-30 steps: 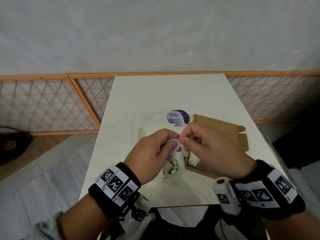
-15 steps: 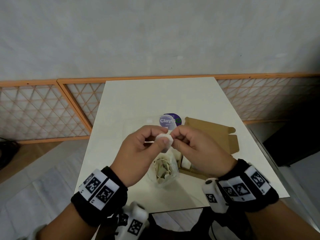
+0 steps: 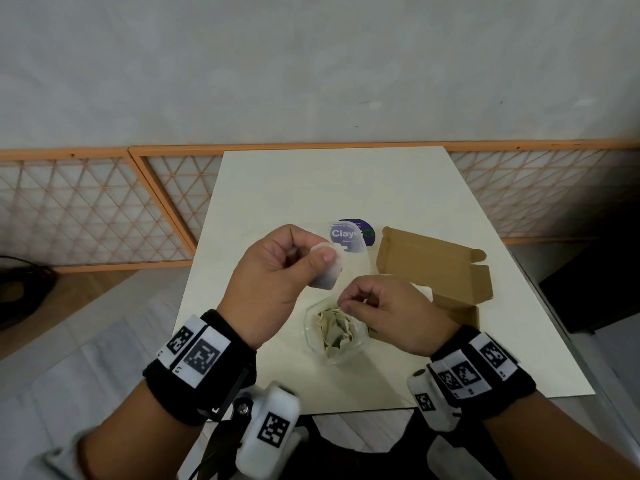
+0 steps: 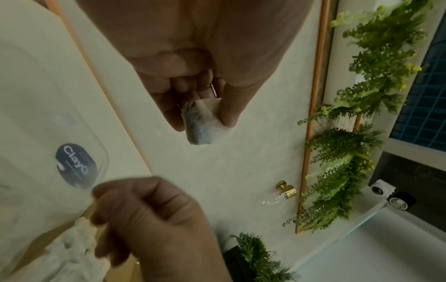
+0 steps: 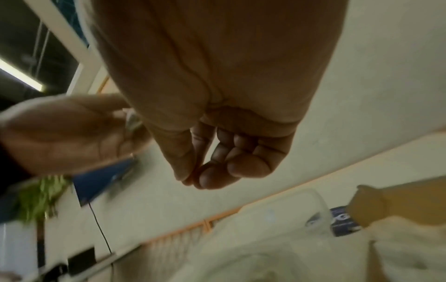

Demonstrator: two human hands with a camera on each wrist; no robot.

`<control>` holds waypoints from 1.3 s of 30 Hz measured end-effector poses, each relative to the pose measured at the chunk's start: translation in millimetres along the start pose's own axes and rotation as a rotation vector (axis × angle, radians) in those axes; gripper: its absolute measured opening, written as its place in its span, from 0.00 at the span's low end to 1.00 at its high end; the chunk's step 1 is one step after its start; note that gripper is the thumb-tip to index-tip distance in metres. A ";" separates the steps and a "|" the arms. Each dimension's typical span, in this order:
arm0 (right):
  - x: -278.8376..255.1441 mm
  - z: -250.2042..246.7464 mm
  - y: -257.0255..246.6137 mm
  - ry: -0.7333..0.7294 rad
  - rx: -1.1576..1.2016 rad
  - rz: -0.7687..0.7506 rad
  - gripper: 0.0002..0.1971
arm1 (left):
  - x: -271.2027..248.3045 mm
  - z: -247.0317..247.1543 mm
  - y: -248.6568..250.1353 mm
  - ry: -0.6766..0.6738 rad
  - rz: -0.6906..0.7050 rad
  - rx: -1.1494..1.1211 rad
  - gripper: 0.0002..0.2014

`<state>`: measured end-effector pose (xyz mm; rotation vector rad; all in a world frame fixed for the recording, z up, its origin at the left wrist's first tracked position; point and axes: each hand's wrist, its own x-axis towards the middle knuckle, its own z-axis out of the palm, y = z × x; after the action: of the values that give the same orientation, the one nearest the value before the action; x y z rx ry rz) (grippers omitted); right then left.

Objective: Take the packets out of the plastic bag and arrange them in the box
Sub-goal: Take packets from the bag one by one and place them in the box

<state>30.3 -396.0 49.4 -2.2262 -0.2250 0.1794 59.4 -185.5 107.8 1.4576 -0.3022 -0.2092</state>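
Left hand: we find the left hand (image 3: 277, 271) raised above the table (image 3: 311, 188), thumb and forefinger pinching one packet (image 3: 327, 271), a small white sachet with dark contents.
Right hand: the right hand (image 3: 388, 310) sits lower, just over the plastic bag (image 3: 337, 332); thumb and fingertips (image 5: 212, 177) are pressed together, fingers curled. We see nothing between them, though a fine string would be too thin to tell.
Change: half a second ago both hands met at the packet at one height. We now record them parted, the left lifted with the packet, the right dropped toward the bag.
Meaning: in our judgement the packet is freed from the bag and from the right hand, and is ready to go to the box.
Plastic bag: stands open on the table near its front edge, with pale packets in it.
Box: the brown cardboard box (image 3: 440, 271) lies open to the right of the bag, flaps up; at least one white item shows inside.
Other: a clear lid with a blue label (image 3: 353, 235) lies behind the hands.
Progress: we judge the task partly done, several packets remaining.
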 end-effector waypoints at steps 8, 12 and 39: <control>16.6 46.8 24.9 -0.090 -0.468 0.071 0.17 | -13.1 -16.2 -21.5 0.071 -0.045 0.117 0.02; 32.9 72.0 17.3 -0.068 -0.674 0.142 0.20 | -21.5 -21.6 -29.4 0.087 -0.071 0.162 0.02; -16.7 -23.1 -31.0 0.167 0.440 0.210 0.05 | -21.5 -8.4 -29.0 -0.041 -0.175 0.049 0.04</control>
<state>15.8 -398.5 88.8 -1.8103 0.1317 0.1395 43.1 -173.7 76.6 1.5304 -0.2141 -0.3761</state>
